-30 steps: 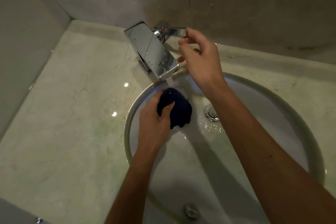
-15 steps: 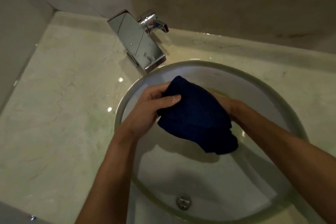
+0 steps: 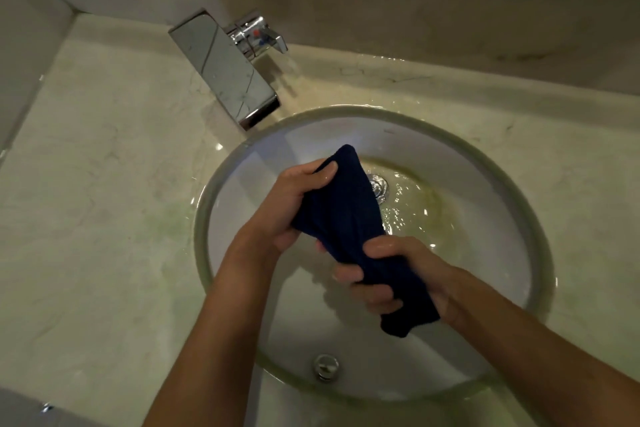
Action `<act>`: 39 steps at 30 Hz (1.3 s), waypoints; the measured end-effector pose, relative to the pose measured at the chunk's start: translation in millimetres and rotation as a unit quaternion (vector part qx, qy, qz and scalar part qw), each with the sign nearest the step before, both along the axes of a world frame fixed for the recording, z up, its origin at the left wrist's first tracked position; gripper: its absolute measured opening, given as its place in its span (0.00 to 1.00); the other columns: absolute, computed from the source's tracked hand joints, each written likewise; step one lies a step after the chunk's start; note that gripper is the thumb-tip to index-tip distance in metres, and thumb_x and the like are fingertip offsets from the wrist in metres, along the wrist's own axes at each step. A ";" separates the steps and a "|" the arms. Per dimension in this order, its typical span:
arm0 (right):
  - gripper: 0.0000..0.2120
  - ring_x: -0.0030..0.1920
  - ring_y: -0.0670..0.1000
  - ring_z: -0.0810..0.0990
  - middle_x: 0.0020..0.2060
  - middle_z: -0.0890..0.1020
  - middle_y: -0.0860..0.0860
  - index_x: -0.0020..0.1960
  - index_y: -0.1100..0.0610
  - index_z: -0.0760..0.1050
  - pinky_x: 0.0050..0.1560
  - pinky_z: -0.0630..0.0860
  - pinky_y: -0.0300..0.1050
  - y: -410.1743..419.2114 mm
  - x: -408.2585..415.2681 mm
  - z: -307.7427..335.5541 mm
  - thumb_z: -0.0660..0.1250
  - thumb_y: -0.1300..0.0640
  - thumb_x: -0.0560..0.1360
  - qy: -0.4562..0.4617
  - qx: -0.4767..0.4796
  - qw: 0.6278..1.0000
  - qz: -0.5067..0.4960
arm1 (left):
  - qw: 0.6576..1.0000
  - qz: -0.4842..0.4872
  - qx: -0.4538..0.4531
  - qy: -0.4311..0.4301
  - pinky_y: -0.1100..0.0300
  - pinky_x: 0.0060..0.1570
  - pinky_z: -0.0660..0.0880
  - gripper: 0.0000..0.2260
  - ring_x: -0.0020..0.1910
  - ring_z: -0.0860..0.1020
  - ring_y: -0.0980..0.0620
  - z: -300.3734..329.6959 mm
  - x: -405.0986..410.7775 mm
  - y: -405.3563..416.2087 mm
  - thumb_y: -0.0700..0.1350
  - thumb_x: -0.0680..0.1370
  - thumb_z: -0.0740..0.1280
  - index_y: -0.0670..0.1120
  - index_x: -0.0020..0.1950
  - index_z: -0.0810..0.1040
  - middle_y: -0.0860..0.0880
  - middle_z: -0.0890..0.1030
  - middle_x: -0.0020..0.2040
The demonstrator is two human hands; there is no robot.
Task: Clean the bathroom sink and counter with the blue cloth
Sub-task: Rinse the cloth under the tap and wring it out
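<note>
The dark blue cloth (image 3: 349,218) is bunched into a long roll above the round white sink (image 3: 485,204). My left hand (image 3: 287,208) grips its upper end, thumb on top. The lower end is clenched in my right hand (image 3: 391,277), with a short tail hanging below the fist. Both hands are wet. Water lies in the basin around the drain (image 3: 379,185). No water runs from the chrome tap (image 3: 225,69).
Pale marble counter (image 3: 104,201) surrounds the sink, wet behind the basin. The tap's lever handle (image 3: 261,35) sticks out to the right at the back wall. A wall closes the left side. An overflow cap (image 3: 325,366) sits on the basin's near wall.
My right hand left the tap handle, the water stopped, and the hand came down onto the cloth. The cloth went from a ball in one hand to a roll gripped by both.
</note>
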State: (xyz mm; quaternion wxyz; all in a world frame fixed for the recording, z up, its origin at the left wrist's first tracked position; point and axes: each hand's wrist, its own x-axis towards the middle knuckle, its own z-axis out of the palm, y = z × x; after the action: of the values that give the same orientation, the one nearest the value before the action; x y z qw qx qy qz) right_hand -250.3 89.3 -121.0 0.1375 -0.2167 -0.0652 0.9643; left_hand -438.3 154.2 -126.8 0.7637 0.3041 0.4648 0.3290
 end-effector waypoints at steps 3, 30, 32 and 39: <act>0.08 0.27 0.50 0.74 0.31 0.81 0.52 0.46 0.59 0.78 0.27 0.73 0.42 6.6 -6.8 2.7 0.74 0.58 0.70 -0.402 0.195 0.895 0.022 | 0.978 0.078 0.001 0.192 0.57 0.44 0.80 0.06 0.43 0.84 0.48 -19.3 14.7 1.1 0.42 0.81 0.69 0.44 0.52 0.86 0.47 0.86 0.43; 0.20 0.36 0.44 0.75 0.52 0.77 0.50 0.71 0.56 0.70 0.36 0.79 0.33 -31.0 -28.3 28.8 0.64 0.55 0.80 0.185 0.022 0.979 -0.086 | 0.922 0.056 -0.058 -0.378 0.46 0.60 0.79 0.17 0.58 0.81 0.47 32.5 32.8 -29.1 0.49 0.73 0.78 0.47 0.54 0.74 0.45 0.77 0.57; 0.17 0.32 0.44 0.68 0.47 0.77 0.49 0.68 0.57 0.73 0.30 0.75 0.32 -27.7 -26.5 37.1 0.67 0.54 0.80 0.137 -0.004 0.986 -0.091 | 0.943 0.080 -0.108 -0.304 0.51 0.52 0.81 0.15 0.44 0.82 0.51 34.9 27.4 -22.3 0.48 0.73 0.78 0.46 0.50 0.74 0.47 0.80 0.48; 0.12 0.24 0.48 0.74 0.30 0.80 0.52 0.42 0.60 0.78 0.26 0.72 0.42 1.2 -38.7 39.4 0.76 0.52 0.73 -0.555 0.205 0.805 0.046 | 0.976 0.050 -0.128 0.171 0.51 0.49 0.81 0.08 0.45 0.83 0.44 -0.9 39.3 -4.7 0.42 0.62 0.75 0.46 0.40 0.83 0.47 0.84 0.39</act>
State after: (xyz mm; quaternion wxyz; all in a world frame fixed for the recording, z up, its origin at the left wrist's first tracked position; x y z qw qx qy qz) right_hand -288.9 90.5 -81.6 0.0743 -0.6787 -0.3368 0.6484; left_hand -399.0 149.5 -127.7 0.6881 0.2316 0.6414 0.2479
